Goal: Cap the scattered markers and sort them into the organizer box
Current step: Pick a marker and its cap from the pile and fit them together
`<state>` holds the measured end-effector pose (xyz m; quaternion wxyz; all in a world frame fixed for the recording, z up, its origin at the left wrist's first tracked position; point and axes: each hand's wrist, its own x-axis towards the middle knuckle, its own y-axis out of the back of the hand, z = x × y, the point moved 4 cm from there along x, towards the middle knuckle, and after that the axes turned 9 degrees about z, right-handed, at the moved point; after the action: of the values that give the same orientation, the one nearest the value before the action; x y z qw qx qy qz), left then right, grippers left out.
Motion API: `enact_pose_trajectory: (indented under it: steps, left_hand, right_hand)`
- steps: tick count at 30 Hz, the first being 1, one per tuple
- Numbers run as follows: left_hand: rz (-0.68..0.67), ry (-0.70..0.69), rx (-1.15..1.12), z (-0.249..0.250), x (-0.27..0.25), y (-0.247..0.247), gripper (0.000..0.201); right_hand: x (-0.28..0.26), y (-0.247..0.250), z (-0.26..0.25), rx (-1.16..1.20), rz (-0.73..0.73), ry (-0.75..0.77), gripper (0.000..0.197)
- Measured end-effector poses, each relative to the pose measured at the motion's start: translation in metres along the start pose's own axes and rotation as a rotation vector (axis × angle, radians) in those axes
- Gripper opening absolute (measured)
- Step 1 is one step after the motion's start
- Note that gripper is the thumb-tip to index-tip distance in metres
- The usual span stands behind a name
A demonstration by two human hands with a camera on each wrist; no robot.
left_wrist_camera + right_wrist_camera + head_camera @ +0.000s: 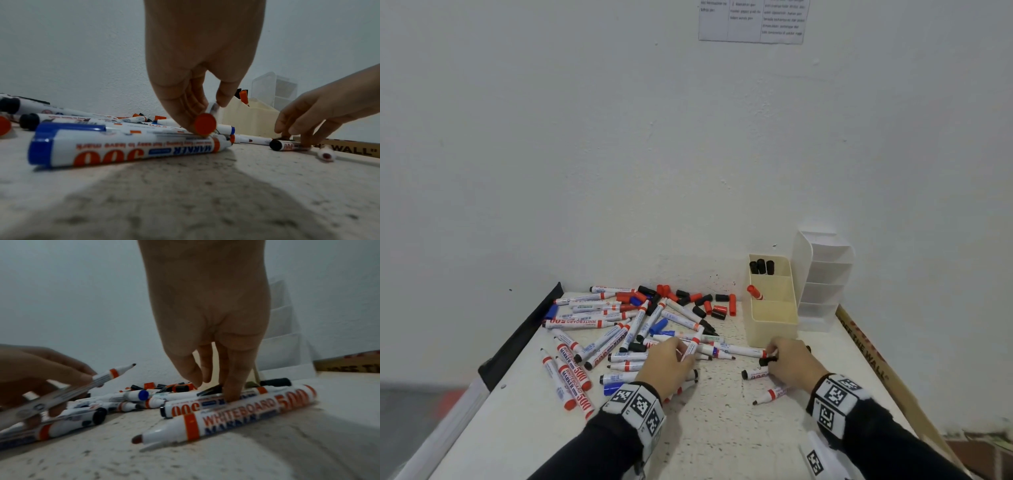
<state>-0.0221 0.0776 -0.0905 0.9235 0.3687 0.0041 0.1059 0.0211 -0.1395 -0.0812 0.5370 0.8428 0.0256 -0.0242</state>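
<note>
Organizer box (pixel 774 320) holds black markers (pixel 761 266), red marker (pixel 754 292).

Two organizer boxes (pixel 774 329) — three black-capped markers (pixel 761 266) in the cream one's far compartment, one red-capped marker (pixel 754 292) in its middle.

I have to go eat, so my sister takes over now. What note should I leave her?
Left hand holds an uncapped marker. Right hand pinches a black cap.
Done: three black markers stand in the back compartment of the organizer box, one red marker in the middle.
Left: many scattered markers and loose caps to cap and sort.
</note>
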Motion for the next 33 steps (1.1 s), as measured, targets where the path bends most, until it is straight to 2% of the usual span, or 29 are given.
enact_pose_trajectory:
  steps: [2, 5, 9, 11, 14, 23, 30, 33]
  left_hand:
    - [0.047, -0.021, -0.01, 0.001, 0.002, 0.003, 0.017]
    - [0.124, -0.048, -0.023, 0.001, 0.008, 0.008, 0.021]
    - [0.206, -0.094, 0.011, 0.0, 0.015, 0.017, 0.027]
    - [0.214, -0.094, 0.021, -0.001, 0.019, 0.018, 0.028]
    - [0.22, -0.093, 0.037, -0.006, 0.022, 0.017, 0.029]
    - [0.211, -0.079, 0.095, -0.016, 0.029, 0.008, 0.03]
    - [0.223, -0.077, 0.092, -0.018, 0.03, 0.008, 0.032]
    - [0.218, -0.077, 0.09, -0.018, 0.03, 0.007, 0.031]
  right_hand:
    - [-0.001, 0.002, -0.012, -0.037, 0.04, 0.044, 0.007]
    - [0.007, 0.0, -0.03, -0.112, 0.105, 0.15, 0.019]
    - [0.026, -0.02, -0.056, 0.157, 0.047, 0.211, 0.019]
    - [0.039, -0.029, -0.07, 0.181, 0.037, 0.248, 0.031]
    - [0.059, -0.042, -0.083, 0.032, 0.025, 0.285, 0.048]
    - [0.102, -0.064, -0.082, -0.201, -0.169, 0.177, 0.053]
    - [0.103, -0.061, -0.083, -0.13, -0.081, 0.13, 0.047]
    - [0.101, -0.057, -0.085, -0.073, 0.024, 0.15, 0.04]
